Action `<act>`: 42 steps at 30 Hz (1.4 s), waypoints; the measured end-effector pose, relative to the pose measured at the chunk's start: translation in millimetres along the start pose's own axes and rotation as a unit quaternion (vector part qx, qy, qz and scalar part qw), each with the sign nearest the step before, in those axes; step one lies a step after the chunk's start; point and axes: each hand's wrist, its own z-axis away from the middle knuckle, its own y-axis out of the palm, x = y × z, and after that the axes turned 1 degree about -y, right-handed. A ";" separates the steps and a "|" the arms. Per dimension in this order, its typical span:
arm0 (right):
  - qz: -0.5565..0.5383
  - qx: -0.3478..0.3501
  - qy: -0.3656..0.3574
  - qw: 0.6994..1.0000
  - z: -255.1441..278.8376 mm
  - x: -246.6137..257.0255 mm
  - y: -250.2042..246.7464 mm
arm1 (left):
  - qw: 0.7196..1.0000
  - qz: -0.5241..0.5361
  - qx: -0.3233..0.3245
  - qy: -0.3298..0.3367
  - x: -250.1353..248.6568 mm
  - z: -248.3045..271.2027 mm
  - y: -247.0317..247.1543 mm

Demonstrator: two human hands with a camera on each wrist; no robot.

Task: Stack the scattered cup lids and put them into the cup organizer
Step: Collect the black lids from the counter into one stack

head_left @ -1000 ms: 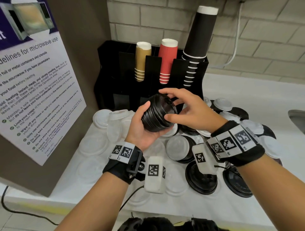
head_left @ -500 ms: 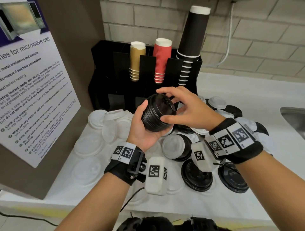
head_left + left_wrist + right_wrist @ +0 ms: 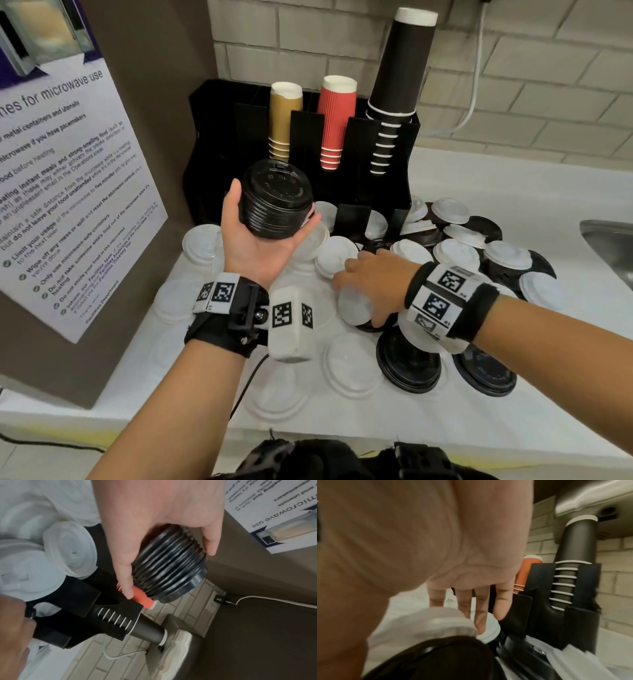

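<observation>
- Left hand: raised palm-up before the black cup organizer, thumb and fingers curled round a stack of black lids, ribbed, round, plastic.
- Right hand: palm down, fingers extended and relaxed over scattered white lids and black lids on the white surface; it grips nothing.
- Wall notice: legible "microwave use".
- Organizer holds gold, red ribbed and black paper cups.

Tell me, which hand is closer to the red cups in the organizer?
Left. The left hand holds the stack of black lids just below and left of the red cups; the right hand is lower, over loose lids on the counter.
</observation>
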 end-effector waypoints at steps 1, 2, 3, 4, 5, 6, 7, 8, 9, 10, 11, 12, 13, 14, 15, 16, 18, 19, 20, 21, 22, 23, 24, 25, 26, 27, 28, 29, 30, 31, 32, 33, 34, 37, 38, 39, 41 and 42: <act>0.004 -0.008 0.000 1.000 -1.7 -0.9 -1.2 | 1.000 0.000 0.004 0.000 -1.6 0.0 -0.7; -0.008 -0.021 -0.003 1.000 -2.8 -2.4 -3.6 | 1.000 -0.001 0.008 0.001 -3.2 0.0 -1.5; -0.039 -0.043 -0.007 0.998 -3.5 -3.9 -7.6 | 1.000 -0.002 0.013 0.004 -4.7 0.1 -2.2; -0.088 -0.073 -0.012 0.993 -3.4 -5.1 -13.9 | 1.000 -0.004 0.017 0.008 -6.0 0.3 -2.8; -0.148 -0.107 -0.014 0.983 -3.0 -6.2 -22.0 | 1.000 -0.004 0.020 0.010 -7.1 0.4 -3.3; -0.208 -0.145 -0.012 0.967 -2.9 -7.9 -29.9 | 1.000 -0.003 0.022 0.012 -8.1 0.5 -3.4; -0.256 -0.180 -0.008 0.950 -3.5 -10.2 -36.5 | 1.000 -0.001 0.024 0.014 -8.8 0.3 -3.2; -0.281 -0.204 0.000 0.938 -4.3 -12.9 -41.7 | 1.000 0.001 0.026 0.016 -9.7 0.1 -2.4; -0.278 -0.208 0.011 0.938 -4.5 -16.0 -44.8 | 0.999 0.003 0.028 0.018 -10.3 0.1 -1.3; -0.253 -0.185 0.025 0.949 -3.8 -19.1 -45.4 | 0.999 0.007 0.027 0.019 -10.9 0.2 -0.1; -0.217 -0.138 0.037 0.966 -2.5 -21.0 -43.6 | 0.999 0.009 0.026 0.021 -11.3 0.4 1.0; -0.184 -0.081 0.041 0.979 -0.9 -21.7 -39.0 | 0.999 0.008 0.024 0.021 -11.7 0.8 1.9; -0.161 -0.026 0.035 0.986 0.9 -20.0 -32.8 | 1.000 0.004 0.023 0.019 -11.9 1.2 2.7; -0.140 0.014 0.023 0.990 2.7 -16.7 -25.9 | 1.000 -0.002 0.020 0.014 -11.5 1.9 3.6; -0.115 0.039 0.007 0.993 4.2 -12.8 -19.3 | 1.000 -0.006 0.016 0.009 -10.9 2.3 4.5; -0.083 0.055 -0.007 0.995 5.0 -9.0 -13.7 | 1.000 -0.008 0.012 0.004 -9.8 2.7 5.6; -0.029 0.070 -0.026 0.997 4.6 -5.0 -6.5 | 1.000 -0.011 0.003 -0.001 -7.0 3.0 8.6; -0.016 0.068 -0.030 0.997 4.2 -4.7 -5.2 | 1.000 -0.014 -0.002 -0.002 -5.1 2.7 10.3; -0.010 0.063 -0.032 0.997 4.0 -4.9 -4.9 | 1.000 -0.016 -0.005 -0.003 -3.5 2.3 12.0; -0.008 0.060 -0.032 0.998 4.0 -5.2 -4.8 | 1.000 -0.018 -0.007 -0.005 -1.5 1.9 13.3; -0.007 0.059 -0.031 0.998 3.9 -5.7 -4.5 | 1.000 -0.020 -0.007 -0.008 0.4 1.3 14.5; -0.008 0.058 -0.031 0.998 4.0 -6.1 -4.3 | 1.000 -0.023 -0.006 -0.011 2.2 0.9 15.5; -0.010 0.055 -0.031 0.998 4.3 -6.4 -4.0 | 1.000 -0.025 -0.005 -0.013 3.8 0.4 16.2; -0.015 0.049 -0.030 0.998 4.8 -7.0 -3.7 | 1.000 -0.026 -0.004 -0.014 4.9 -0.2 16.4; -0.025 0.037 -0.028 0.999 5.4 -8.4 -3.6 | 1.000 -0.026 -0.002 -0.015 5.7 -1.0 16.0; -0.041 0.020 -0.025 0.999 6.6 -11.1 -3.7 | 1.000 -0.025 0.001 -0.015 6.2 -1.8 15.4; -0.064 -0.001 -0.019 0.998 8.5 -15.1 -4.6 | 1.000 -0.022 0.004 -0.016 6.5 -2.5 14.5; -0.093 -0.025 -0.010 0.995 11.1 -20.7 -6.7 | 1.000 -0.018 0.007 -0.015 6.7 -3.1 13.6; -0.125 -0.052 0.002 0.991 14.5 -27.6 -9.7 | 1.000 -0.014 0.011 -0.015 6.7 -3.7 12.6; -0.158 -0.081 0.015 0.984 18.4 -35.5 -13.4 | 1.000 -0.011 0.015 -0.015 7.2 -4.2 11.5; -0.193 -0.114 0.028 0.974 22.5 -43.7 -18.3 | 1.000 -0.010 0.017 -0.016 7.7 -4.7 10.6; -0.234 -0.155 0.040 0.959 26.3 -51.0 -23.6 | 1.000 -0.009 0.020 -0.017 8.5 -4.9 10.1; -0.284 -0.203 0.048 0.936 29.4 -57.2 -29.1 | 1.000 -0.009 0.022 -0.020 9.6 -5.2 10.3; -0.443 -0.325 0.034 0.835 35.2 -64.0 -46.5 | 0.999 -0.008 0.022 -0.038 15.1 -5.2 12.9; -0.482 -0.340 0.023 0.807 36.0 -62.4 -51.6 | 0.999 -0.011 0.020 -0.045 17.2 -5.2 14.1; -0.509 -0.344 0.009 0.789 36.4 -59.4 -55.8 | 0.998 -0.021 0.017 -0.049 19.3 -5.5 15.0; -0.523 -0.344 -0.023 0.780 36.4 -51.1 -61.2 | 0.997 -0.059 0.017 -0.052 23.5 -6.0 16.2; -0.517 -0.347 -0.035 0.781 35.9 -47.5 -62.3 | 0.995 -0.078 0.019 -0.052 25.6 -6.0 16.8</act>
